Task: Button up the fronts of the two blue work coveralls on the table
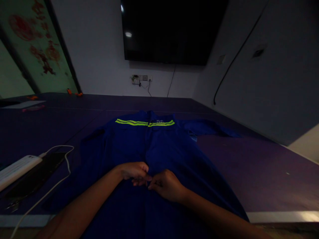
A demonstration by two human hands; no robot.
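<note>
A blue work jacket (169,149) lies spread out, front side up, with yellow-green reflective stripes across its chest and a small pale print above one stripe. Its lower part reaches past the near edge. At the middle of the front, along the closure line, my left hand (136,172) is closed with fingers and thumb pinched together. Close against it, my right hand (168,185) pinches too, its fingertips meeting the left ones. Both appear to grip the front edge of the jacket; any button or zip between the fingertips is too dark to make out.
On the left lie a white power strip (20,169), a dark flat phone-like object (37,176), a white cable (53,187) and keys (13,205). The purple surface (249,166) ends at a pale near edge. A television (174,30) hangs on the far wall.
</note>
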